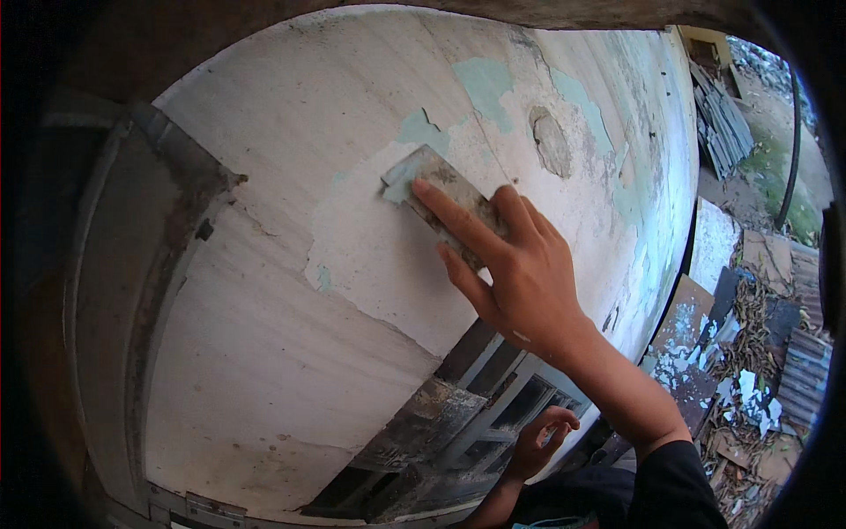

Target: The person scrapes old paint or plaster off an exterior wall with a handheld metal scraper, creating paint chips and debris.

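Note:
With its index finger stretched along the face, my right hand point(538, 282) grips a worn, grey, flat rectangular scraper point(432, 167). One edge of the scraper rests against a peeling off-white wall point(256, 309). Pale green under-paint point(421, 128) shows just beyond that edge, with a loose flake at its top. My left hand point(536, 443) hangs lower, near the dark slatted frame. Its fingers are loosely curled with a gap between thumb and fingertips, and nothing shows in it. My right thumb hides part of the scraper's lower side.
A dark slatted frame point(480, 401) is set in the wall below. A metal-edged post point(159, 238) stands at left. On the ground at right lie paint flakes point(749, 397), dry leaves and a corrugated sheet point(806, 370). Stacked sheets point(723, 123) lean farther off.

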### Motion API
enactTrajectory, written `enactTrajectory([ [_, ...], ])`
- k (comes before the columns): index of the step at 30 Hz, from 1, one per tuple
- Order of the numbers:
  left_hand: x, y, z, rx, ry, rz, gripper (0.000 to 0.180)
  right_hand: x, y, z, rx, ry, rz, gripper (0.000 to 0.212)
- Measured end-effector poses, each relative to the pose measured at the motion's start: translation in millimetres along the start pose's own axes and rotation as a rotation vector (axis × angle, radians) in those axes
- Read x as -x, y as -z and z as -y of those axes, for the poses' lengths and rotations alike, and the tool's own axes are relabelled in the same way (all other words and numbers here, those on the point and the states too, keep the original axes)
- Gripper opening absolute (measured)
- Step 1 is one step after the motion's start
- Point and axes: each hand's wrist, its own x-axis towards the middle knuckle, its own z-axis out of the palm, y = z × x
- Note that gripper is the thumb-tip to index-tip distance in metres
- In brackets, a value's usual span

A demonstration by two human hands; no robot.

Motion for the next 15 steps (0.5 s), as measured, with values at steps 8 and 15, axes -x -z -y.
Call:
enactTrajectory([
  [8, 6, 2, 8, 0.052, 0.014, -0.009, 0.016, 6, 5, -15, -0.327, -0.099, -0.015, 0.058],
  [15, 10, 9, 17, 0.247, 0.04, -0.087, 0.021, 270, 26, -190, 0.082, -0.537, -0.006, 0.073],
])
